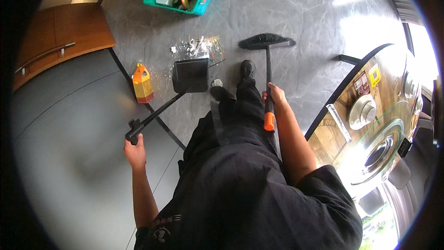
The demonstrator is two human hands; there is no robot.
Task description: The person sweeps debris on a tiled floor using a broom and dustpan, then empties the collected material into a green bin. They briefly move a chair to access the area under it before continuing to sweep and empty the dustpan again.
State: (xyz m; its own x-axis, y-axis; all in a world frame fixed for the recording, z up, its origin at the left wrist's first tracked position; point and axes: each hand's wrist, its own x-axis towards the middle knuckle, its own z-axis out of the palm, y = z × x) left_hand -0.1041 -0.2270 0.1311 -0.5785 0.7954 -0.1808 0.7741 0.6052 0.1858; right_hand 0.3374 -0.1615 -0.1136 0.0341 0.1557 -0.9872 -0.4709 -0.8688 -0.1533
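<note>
My left hand [135,151] grips the end of the black handle of a long-handled dustpan [190,75], whose pan rests on the grey floor. My right hand [275,94] is closed around the dark handle of a broom [267,41] with an orange end cap. The broom's black bristles are spread to the right of the pan, beyond my right shoe. At the pan's far edge lies a pile of litter [200,47] with crumpled white paper and fine scraps. A crumpled white piece [217,82] lies by my left shoe.
A teal plastic crate [152,0] holding boxes and rubbish stands at the top. An orange and yellow carton [142,85] stands left of the dustpan, near a wooden-topped cabinet [79,27]. To the right, a round table [321,130] bears stacked dishes [362,111] and a glass turntable [399,128].
</note>
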